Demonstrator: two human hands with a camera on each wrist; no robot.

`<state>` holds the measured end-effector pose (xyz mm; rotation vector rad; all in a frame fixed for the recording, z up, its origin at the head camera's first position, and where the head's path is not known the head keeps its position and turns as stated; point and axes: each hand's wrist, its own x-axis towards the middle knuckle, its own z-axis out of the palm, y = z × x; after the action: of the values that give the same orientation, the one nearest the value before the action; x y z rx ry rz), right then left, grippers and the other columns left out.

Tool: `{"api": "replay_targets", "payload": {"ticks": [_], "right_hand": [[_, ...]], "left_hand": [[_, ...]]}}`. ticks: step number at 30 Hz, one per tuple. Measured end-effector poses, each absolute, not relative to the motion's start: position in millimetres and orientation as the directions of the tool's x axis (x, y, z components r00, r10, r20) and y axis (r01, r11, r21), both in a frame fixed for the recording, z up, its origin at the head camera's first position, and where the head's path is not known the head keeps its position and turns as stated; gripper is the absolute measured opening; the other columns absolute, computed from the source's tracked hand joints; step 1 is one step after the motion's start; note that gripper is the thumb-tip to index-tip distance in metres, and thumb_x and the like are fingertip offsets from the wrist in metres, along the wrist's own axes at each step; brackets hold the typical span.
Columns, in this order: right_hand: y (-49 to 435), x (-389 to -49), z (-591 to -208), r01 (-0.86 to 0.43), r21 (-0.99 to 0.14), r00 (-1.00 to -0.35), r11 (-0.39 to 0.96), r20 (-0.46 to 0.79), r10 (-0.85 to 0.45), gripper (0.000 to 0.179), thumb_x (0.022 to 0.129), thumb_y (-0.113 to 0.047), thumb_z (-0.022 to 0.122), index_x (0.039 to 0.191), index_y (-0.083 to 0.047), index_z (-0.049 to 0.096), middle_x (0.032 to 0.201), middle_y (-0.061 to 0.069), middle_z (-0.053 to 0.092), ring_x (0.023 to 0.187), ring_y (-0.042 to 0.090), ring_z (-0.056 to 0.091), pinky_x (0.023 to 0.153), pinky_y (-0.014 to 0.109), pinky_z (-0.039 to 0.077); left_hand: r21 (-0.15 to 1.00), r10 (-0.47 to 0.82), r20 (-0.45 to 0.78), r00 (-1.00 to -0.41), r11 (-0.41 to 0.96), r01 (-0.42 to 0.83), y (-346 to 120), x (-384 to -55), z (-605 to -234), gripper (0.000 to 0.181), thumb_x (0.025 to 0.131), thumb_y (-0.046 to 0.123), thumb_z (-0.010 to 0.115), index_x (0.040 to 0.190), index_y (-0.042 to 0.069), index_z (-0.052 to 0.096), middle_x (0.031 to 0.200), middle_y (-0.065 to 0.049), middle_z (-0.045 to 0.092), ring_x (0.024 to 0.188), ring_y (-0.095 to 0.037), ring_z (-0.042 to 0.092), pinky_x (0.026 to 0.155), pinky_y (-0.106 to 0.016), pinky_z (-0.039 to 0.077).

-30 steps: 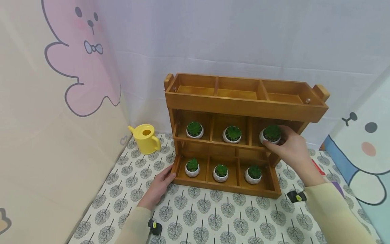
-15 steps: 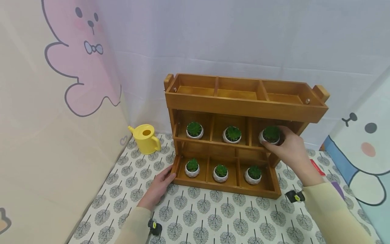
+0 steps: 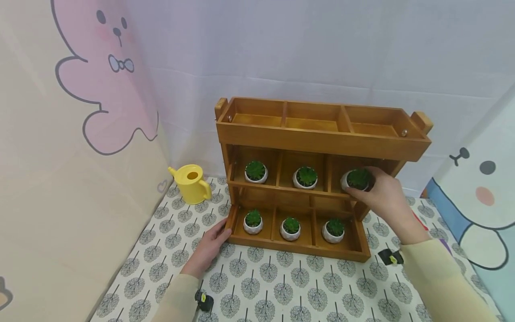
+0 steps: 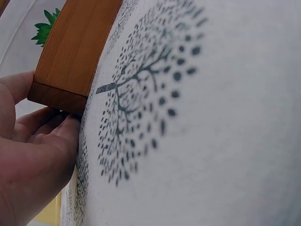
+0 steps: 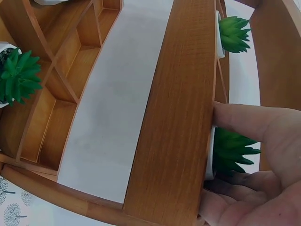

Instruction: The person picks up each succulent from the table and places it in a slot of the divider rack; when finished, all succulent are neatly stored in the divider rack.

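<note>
A brown wooden three-tier planter shelf (image 3: 322,141) stands against the back curtain. My right hand (image 3: 384,190) grips a small white pot with a green succulent (image 3: 358,179) in the right compartment of the middle tier. Seen from the right wrist, thumb and fingers lie on either side of this potted succulent (image 5: 230,150), behind the tier's front board (image 5: 174,113). My left hand (image 3: 209,246) holds the left front corner of the bottom tier; the left wrist view has the thumb on one side of that wooden corner (image 4: 75,52) and the fingers on the other.
More potted succulents sit in the middle tier (image 3: 256,171) and bottom tier (image 3: 290,228). A yellow watering can (image 3: 193,184) stands left of the shelf on the tree-print tablecloth (image 3: 281,286). Red and purple items show partly behind my right sleeve (image 3: 438,273).
The potted succulent in my right hand has shifted slightly, its plant a little lower and leaning a bit to the right. My left hand keeps its place on the shelf corner.
</note>
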<state>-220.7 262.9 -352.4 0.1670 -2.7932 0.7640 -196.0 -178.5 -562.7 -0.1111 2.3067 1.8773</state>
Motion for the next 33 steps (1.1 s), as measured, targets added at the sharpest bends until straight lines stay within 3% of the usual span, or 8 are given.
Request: {"api": "replay_targets", "payload": {"ticks": [19, 28, 30, 33], "right_hand": [[266, -212, -353, -0.202, -0.467, -0.958, 0.861, 0.276, -0.075, 0.069, 0.094, -0.041, 0.078, 0.138, 0.008, 0.056, 0.119, 0.032, 0.066, 0.106, 0.048, 0.065, 0.083, 0.066, 0.056], [267, -173, -360, -0.259, -0.507, -0.937, 0.822, 0.339, -0.087, 0.069, 0.101, -0.032, 0.072, 0.153, 0.005, 0.046, 0.137, 0.032, 0.060, 0.118, 0.052, 0.061, 0.094, 0.068, 0.052], [266, -160, -367, -0.274, -0.528, -0.923, 0.804, 0.378, -0.067, 0.064, 0.100, -0.028, 0.074, 0.151, 0.002, 0.050, 0.139, 0.028, 0.061, 0.119, 0.049, 0.062, 0.099, 0.047, 0.057], [265, -140, -385, -0.320, -0.553, -0.896, 0.769, 0.440, -0.056, 0.054, 0.098, -0.018, 0.077, 0.145, -0.001, 0.058, 0.137, 0.022, 0.065, 0.115, 0.044, 0.066, 0.096, 0.012, 0.050]], "left_hand": [[0.968, 0.047, -0.176, -0.983, 0.190, -0.164, -178, -194, -563, 0.061, 0.108, 0.027, 0.061, 0.162, 0.009, 0.039, 0.164, -0.020, 0.037, 0.151, -0.038, 0.034, 0.125, -0.051, 0.025], [0.957, 0.032, -0.187, -0.982, 0.231, -0.175, -180, -191, -560, 0.061, 0.108, 0.029, 0.061, 0.162, 0.011, 0.039, 0.165, -0.018, 0.036, 0.151, -0.037, 0.034, 0.124, -0.051, 0.026], [0.951, 0.018, -0.183, -0.983, 0.258, -0.172, -180, -191, -558, 0.061, 0.108, 0.030, 0.060, 0.162, 0.011, 0.040, 0.165, -0.017, 0.036, 0.151, -0.038, 0.033, 0.124, -0.053, 0.026], [0.938, 0.009, -0.168, -0.986, 0.309, -0.158, -179, -189, -556, 0.060, 0.109, 0.032, 0.057, 0.162, 0.011, 0.039, 0.165, -0.017, 0.036, 0.152, -0.038, 0.033, 0.124, -0.054, 0.026]]}}
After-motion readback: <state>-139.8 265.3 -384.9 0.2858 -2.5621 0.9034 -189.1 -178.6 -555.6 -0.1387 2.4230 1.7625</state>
